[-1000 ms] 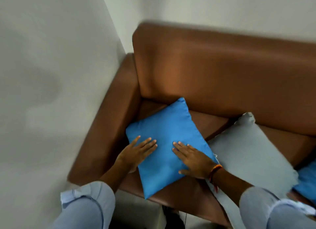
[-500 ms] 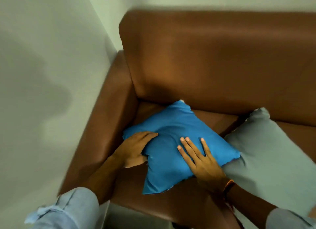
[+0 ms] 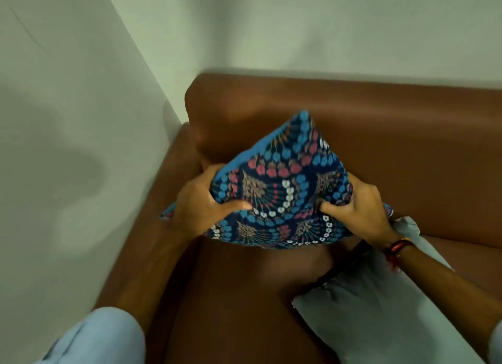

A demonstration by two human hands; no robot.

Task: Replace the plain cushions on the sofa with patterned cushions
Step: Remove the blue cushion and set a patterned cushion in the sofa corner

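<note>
A cushion (image 3: 282,190) with a dark blue pattern of blue, red and white leaves is lifted above the seat of a brown leather sofa (image 3: 407,152), near its left corner. My left hand (image 3: 206,203) grips the cushion's left side and my right hand (image 3: 361,209) grips its right side, thumbs pressed into the patterned face. One corner points up toward the backrest. A plain pale grey cushion (image 3: 380,309) lies on the seat to the right, under my right forearm.
The sofa's left armrest (image 3: 152,228) runs along a white wall (image 3: 68,146) at the left. Another white wall stands behind the backrest. Light blue sleeves show at the bottom corners.
The cushion lay flat with its plain blue face up under my palms. Both hands have since gripped it, lifted it and turned it, so the patterned face shows.
</note>
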